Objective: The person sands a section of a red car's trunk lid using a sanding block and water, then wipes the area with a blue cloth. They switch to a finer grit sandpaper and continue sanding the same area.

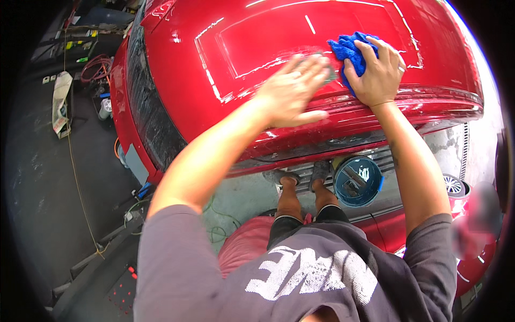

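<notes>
Atop the red car [182, 70], the blue cloth [343, 49] lies bunched under the right hand [379, 72], whose fingers curl around it, just right of the left hand [294, 90], flat, thumb out, over a dark pad [332, 75]

Left grip [292, 88] blurred, pad [331, 74] part-hidden

In view are one left hand [292, 92], one right hand [380, 74], one blue cloth [347, 50], one dark pad [331, 74], one ring [401, 69], one red roof [268, 37], one bucket [362, 199], two shoes [320, 170] and one shirt [316, 273].
</notes>
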A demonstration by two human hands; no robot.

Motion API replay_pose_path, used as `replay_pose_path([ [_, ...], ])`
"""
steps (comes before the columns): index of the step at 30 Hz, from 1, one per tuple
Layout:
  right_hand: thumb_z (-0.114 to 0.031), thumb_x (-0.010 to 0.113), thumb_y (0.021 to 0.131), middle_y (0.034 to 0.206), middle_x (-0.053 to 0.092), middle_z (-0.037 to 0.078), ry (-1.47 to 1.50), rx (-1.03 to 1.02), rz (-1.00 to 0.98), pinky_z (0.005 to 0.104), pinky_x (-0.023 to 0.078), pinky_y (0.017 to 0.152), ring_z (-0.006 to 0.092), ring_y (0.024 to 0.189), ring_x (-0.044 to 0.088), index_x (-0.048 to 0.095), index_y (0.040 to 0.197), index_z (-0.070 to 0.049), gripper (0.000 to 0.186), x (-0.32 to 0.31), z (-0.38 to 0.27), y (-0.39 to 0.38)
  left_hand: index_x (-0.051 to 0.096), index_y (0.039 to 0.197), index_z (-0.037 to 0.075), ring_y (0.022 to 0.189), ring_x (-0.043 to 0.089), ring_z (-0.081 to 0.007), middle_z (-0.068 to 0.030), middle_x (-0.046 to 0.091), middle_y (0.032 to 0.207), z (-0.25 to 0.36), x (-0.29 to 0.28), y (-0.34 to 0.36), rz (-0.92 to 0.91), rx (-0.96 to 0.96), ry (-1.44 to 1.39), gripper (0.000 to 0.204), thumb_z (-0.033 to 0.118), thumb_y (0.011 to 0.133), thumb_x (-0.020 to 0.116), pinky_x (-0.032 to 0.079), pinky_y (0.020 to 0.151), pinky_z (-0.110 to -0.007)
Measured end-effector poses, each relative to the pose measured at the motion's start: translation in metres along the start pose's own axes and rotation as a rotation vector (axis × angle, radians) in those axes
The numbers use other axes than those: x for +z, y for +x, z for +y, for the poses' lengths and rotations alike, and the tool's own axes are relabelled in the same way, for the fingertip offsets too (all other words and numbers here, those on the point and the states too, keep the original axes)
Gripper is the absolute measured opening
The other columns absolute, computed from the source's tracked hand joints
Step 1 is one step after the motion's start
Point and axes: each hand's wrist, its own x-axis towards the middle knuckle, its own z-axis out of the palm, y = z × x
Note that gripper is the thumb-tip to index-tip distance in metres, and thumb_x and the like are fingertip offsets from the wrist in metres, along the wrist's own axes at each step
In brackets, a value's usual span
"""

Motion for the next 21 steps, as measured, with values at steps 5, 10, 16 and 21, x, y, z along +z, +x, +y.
replay_pose_path([
  [5, -0.038, 0.086, 0.090, 0.151, 0.071, 0.004, 0.078, -0.135, -0.127, 0.0571, 0.044, 0.125, 0.0341, 0.145, 0.063, 0.082, 0.133, -0.024, 0.046, -0.011, 0.032, 0.002, 0.030, 0.186, 0.001, 0.184, 0.016, -0.0366, -0.0231, 0.021, 0.197, -0.002, -0.033, -0.068, -0.321, -0.092, 0.130, 0.104, 0.073, 0.115, 0.054, 0.007, 0.150, -0.057],
  [10, -0.033, 0.084, 0.090, 0.143, 0.073, 0.002, 0.082, -0.079, -0.099, 0.0581, 0.046, 0.122, 0.0348, 0.143, 0.064, 0.078, 0.124, -0.021, 0.036, -0.006, 0.099, 0.008, 0.024, 0.187, 0.001, 0.185, 0.009, -0.0403, -0.0263, 0.018, 0.197, -0.030, -0.057, -0.211, -0.419, -0.205, 0.153, 0.110, 0.065, 0.109, 0.066, 0.002, 0.150, -0.057],
  [16, -0.033, 0.082, 0.098, 0.150, 0.070, 0.012, 0.072, -0.175, -0.181, 0.0588, 0.045, 0.125, 0.0395, 0.148, 0.060, 0.076, 0.134, -0.016, 0.041, 0.000, 0.133, 0.043, 0.027, 0.188, 0.006, 0.185, 0.007, -0.0360, -0.0202, 0.020, 0.198, 0.004, 0.013, -0.022, -0.044, -0.175, 0.027, 0.102, 0.073, 0.116, 0.055, 0.001, 0.149, -0.058],
  [21, -0.039, 0.084, 0.101, 0.171, 0.058, 0.019, -0.096, -0.047, -0.281, 0.0715, 0.028, 0.138, 0.0460, 0.171, 0.038, 0.075, 0.148, -0.020, 0.052, -0.039, 0.091, 0.053, 0.048, 0.183, 0.025, 0.185, 0.007, -0.0371, -0.0148, 0.021, 0.199, 0.029, -0.004, 0.043, 0.189, -0.216, 0.178, 0.079, 0.070, 0.118, 0.054, 0.003, 0.147, -0.066],
])
